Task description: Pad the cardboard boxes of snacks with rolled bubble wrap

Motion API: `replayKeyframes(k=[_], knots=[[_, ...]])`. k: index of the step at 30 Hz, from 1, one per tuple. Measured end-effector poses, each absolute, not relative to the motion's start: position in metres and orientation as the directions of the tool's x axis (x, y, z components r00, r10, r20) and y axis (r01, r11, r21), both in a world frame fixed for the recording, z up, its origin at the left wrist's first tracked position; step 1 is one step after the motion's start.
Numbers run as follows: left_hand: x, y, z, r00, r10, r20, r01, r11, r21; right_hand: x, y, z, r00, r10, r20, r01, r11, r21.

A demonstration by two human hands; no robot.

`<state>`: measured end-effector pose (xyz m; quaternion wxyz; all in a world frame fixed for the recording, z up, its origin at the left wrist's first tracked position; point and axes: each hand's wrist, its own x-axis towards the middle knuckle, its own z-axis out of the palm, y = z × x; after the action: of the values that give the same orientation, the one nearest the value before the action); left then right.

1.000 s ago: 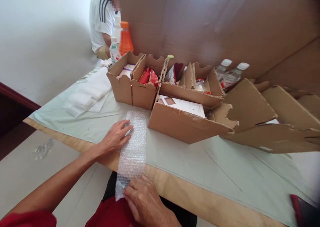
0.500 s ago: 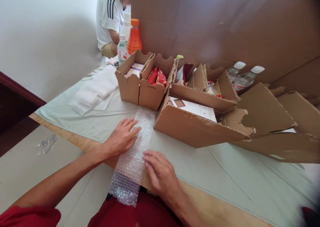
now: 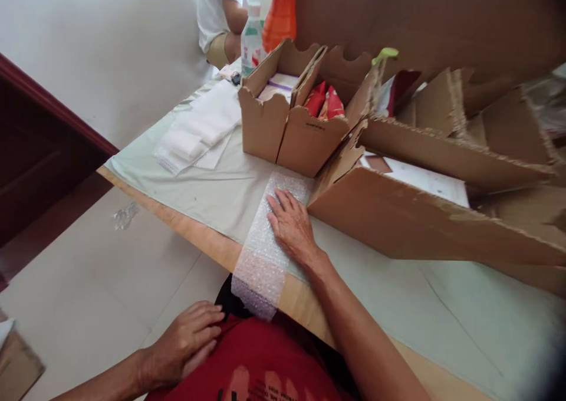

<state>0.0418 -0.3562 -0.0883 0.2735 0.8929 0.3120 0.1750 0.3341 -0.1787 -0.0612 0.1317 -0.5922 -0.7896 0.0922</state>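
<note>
A strip of clear bubble wrap [image 3: 260, 253] lies across the table's front edge, its near end hanging over toward my lap. My right hand [image 3: 292, 224] rests flat on its far half, fingers stretched and a little apart. Off the table, my left hand [image 3: 190, 339] is beside my red shirt, with nothing in it and its fingers loosely extended. More white wrapping sheets [image 3: 198, 130] lie in a pile at the left of the table.
Cardboard boxes line the back and right: one holds red packets [image 3: 325, 101], another a white box [image 3: 424, 180]. Bottles, one an orange bottle [image 3: 280, 17], stand behind. A person [image 3: 221, 17] sits beyond the table. A crumpled plastic scrap [image 3: 125, 215] lies on the floor.
My left hand has left the bubble wrap and drawn back toward my body. My right hand has moved forward onto the wrap. The view has tilted down and turned left.
</note>
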Motion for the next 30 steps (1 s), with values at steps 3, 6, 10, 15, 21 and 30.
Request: replayKeyframes(k=[3, 6, 10, 15, 21, 30], knots=[[0.025, -0.365, -0.096, 0.49, 0.871, 0.037, 0.586, -0.36, 0.726, 0.333, -0.179, -0.061, -0.264, 0.959, 0.102, 0.915, 0.282, -0.289], [0.05, -0.347, -0.105, 0.201, 0.972, -0.12, 0.529, -0.004, 0.849, 0.331, -0.179, -0.061, -0.26, 0.958, 0.121, 0.915, 0.284, -0.287], [0.095, -0.34, -0.104, 0.266, 0.887, -0.377, 0.086, 0.368, 0.926, 0.33, -0.181, -0.06, -0.263, 0.954, 0.146, 0.919, 0.294, -0.263], [0.099, -0.369, -0.072, 0.331, 0.863, -0.38, -0.129, 0.441, 0.888, 0.33, -0.182, -0.059, -0.263, 0.951, 0.161, 0.919, 0.298, -0.259], [0.091, -0.35, -0.039, 0.372, 0.878, -0.301, 0.182, 0.249, 0.951, 0.33, -0.183, -0.058, -0.261, 0.953, 0.156, 0.916, 0.295, -0.273], [0.099, -0.292, -0.001, 0.437, 0.838, 0.327, 0.568, -0.538, 0.623, 0.331, -0.184, -0.057, -0.265, 0.954, 0.141, 0.9, 0.297, -0.317]])
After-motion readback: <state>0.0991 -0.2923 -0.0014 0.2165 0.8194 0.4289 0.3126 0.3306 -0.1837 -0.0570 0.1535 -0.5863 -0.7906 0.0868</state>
